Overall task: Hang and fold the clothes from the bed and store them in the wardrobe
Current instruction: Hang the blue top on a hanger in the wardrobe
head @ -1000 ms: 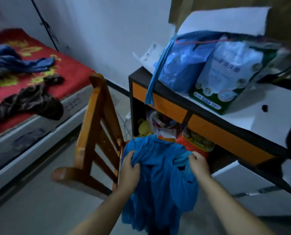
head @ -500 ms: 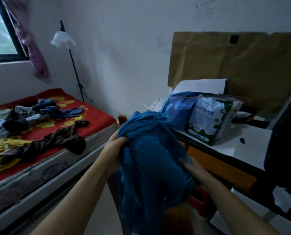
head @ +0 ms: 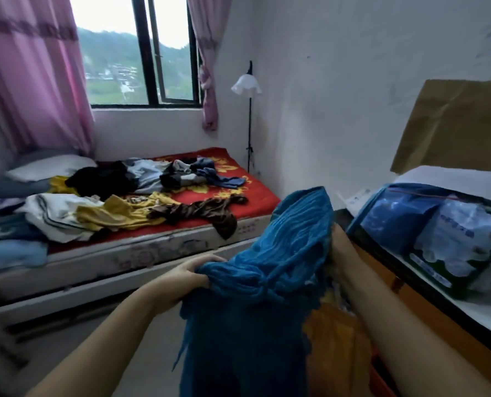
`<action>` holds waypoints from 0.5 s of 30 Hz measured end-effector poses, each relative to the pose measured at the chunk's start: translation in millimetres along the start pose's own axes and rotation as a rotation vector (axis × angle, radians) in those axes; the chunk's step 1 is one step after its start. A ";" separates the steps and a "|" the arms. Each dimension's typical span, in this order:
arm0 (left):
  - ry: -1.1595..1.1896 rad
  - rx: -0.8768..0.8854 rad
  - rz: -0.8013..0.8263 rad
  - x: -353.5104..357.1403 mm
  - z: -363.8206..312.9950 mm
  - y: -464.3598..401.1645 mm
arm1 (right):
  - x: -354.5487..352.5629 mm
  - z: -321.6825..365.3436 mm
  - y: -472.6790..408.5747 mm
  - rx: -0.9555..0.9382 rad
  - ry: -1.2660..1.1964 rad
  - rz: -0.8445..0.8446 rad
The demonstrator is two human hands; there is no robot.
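Note:
A blue ribbed garment (head: 255,282) hangs in front of me, low and centre. My left hand (head: 187,275) grips its left edge in a bunch. The garment covers my right hand, so only the wrist and forearm (head: 341,253) show at its right edge. Beyond lies the bed (head: 158,253) with a red flowered cover. Strewn on it are several clothes: a brown piece (head: 204,212) near the edge, yellow ones (head: 118,213), a white one (head: 52,213), black and grey ones (head: 129,177). No wardrobe is in view.
At my right stands a desk with an orange front (head: 427,313), carrying a blue bag (head: 399,216) and a printed pack (head: 462,247). Cardboard (head: 453,124) leans on the wall behind. A floor lamp (head: 248,90) stands in the corner by the window and pink curtains (head: 32,75).
My view has swung up and left from the chair and desk to the bed and window. The blue garment has come up with both hands.

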State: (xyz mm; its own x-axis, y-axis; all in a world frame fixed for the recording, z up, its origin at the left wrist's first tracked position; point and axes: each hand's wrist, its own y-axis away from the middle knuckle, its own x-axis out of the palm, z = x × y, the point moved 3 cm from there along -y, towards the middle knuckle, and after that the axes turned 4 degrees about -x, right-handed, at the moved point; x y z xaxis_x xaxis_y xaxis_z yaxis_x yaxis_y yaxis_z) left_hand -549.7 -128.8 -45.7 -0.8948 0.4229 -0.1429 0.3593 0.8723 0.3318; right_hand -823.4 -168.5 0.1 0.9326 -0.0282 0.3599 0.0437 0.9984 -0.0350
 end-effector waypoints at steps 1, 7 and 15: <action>0.006 0.011 -0.050 -1.5 -3.0 12.1 | 23.4 0.8 4.7 -0.046 0.107 0.097; 0.160 0.170 -0.258 -29.0 -26.6 60.4 | 156.6 -30.2 30.3 -0.317 0.545 0.611; 0.084 -0.062 -0.359 -131.3 33.3 115.2 | 268.8 -59.6 24.0 -0.286 0.463 0.766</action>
State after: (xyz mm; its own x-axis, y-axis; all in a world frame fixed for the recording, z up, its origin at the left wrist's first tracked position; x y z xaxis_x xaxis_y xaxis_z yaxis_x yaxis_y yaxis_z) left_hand -382.0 -75.6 -19.7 -0.9805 0.0692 -0.1841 0.0044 0.9436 0.3311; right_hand -550.4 -155.0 40.4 0.7910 0.5535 -0.2608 -0.6117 0.7050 -0.3590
